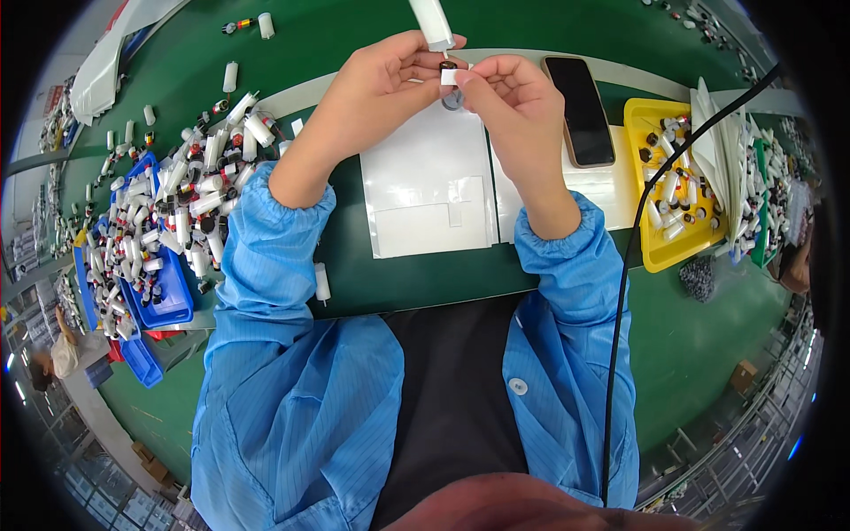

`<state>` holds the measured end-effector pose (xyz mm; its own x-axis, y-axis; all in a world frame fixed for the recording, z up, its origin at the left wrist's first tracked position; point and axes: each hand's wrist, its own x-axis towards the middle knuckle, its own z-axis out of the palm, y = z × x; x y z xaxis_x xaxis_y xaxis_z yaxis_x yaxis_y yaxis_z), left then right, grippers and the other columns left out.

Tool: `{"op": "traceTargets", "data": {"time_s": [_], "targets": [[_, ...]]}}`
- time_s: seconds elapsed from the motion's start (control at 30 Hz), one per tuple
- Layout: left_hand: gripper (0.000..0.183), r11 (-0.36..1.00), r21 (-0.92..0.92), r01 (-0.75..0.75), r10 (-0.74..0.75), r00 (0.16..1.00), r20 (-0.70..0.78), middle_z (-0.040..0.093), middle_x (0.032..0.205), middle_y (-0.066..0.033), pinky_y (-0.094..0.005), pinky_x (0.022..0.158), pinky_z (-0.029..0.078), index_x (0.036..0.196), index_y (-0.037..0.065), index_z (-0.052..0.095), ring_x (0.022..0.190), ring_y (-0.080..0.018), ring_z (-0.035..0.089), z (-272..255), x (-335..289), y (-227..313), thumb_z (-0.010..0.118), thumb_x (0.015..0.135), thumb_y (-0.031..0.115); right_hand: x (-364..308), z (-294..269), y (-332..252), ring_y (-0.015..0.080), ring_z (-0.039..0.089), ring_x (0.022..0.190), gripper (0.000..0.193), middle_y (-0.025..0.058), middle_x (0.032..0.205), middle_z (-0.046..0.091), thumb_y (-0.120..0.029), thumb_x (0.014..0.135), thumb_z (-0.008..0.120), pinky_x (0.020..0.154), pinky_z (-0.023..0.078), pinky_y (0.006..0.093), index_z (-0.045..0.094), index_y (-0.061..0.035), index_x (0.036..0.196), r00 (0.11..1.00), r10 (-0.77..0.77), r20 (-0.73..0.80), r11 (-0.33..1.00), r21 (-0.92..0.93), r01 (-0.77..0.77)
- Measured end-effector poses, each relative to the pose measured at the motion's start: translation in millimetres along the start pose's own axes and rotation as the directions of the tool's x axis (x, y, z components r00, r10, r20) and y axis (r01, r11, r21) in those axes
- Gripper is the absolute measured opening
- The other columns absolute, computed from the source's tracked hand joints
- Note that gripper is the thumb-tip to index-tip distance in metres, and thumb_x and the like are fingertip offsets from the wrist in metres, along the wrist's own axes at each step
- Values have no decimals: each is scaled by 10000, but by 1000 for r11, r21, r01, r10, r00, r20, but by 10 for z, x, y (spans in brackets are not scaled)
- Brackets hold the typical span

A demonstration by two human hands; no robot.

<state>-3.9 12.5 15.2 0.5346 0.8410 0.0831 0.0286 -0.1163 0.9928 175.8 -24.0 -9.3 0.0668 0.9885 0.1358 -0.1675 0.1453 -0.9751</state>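
Both my hands meet above the far edge of a white sheet (425, 168) on the green table. My left hand (376, 84) has its fingers curled around a small part with a dark round top (448, 65). My right hand (518, 97) pinches a small white piece (449, 77) at that same part, thumb against its side. Just beyond the fingertips a white, tube-like thing (431, 22) points down toward the part; what supports it is hidden. A grey ring-like piece (452, 100) shows under my fingers.
A heap of small white cylinders with dark and red ends (208, 168) lies to the left, spilling around blue trays (168, 296). On the right are a phone (580, 111), a yellow tray (660, 252) of similar parts and a hanging black cable (627, 265). One loose cylinder (321, 282) lies near the front edge.
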Motion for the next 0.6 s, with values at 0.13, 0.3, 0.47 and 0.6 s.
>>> {"op": "traceTargets", "data": {"time_s": [0.13,0.3,0.47,0.6], "targets": [[476,999,0,-35,35,999,16,629,1264,-124,-287,976,524,1378,-36,512,1118,-170,633,-2,3,-43,613,914,-64,-3,-12,18,71,650,770,109,45,847,686,-24,883,723,694,530,200,644,16,947,1000,8,17,999,31,-9],[456,998,-42,-50,51,998,23,630,1275,-135,-302,964,538,1383,-32,511,1101,-172,644,-19,-10,-24,617,939,-31,12,-21,-7,76,655,772,108,48,849,686,-17,881,721,697,533,200,645,20,949,1000,3,4,1000,23,-3],[448,994,-83,-69,72,997,40,621,1310,-155,-308,938,555,1404,-31,498,1124,-172,640,-61,9,-70,605,970,8,7,-16,-71,74,653,791,101,45,855,686,-26,878,732,683,532,198,653,19,924,998,-44,35,999,-14,44],[466,992,-120,-41,53,994,96,630,1305,-158,-310,949,549,1436,-24,470,1147,-178,632,-99,-34,-28,584,986,21,83,-169,17,85,652,832,403,91,1124,611,-91,848,785,694,532,200,560,-56,1181,985,-106,135,985,-119,122]]}}
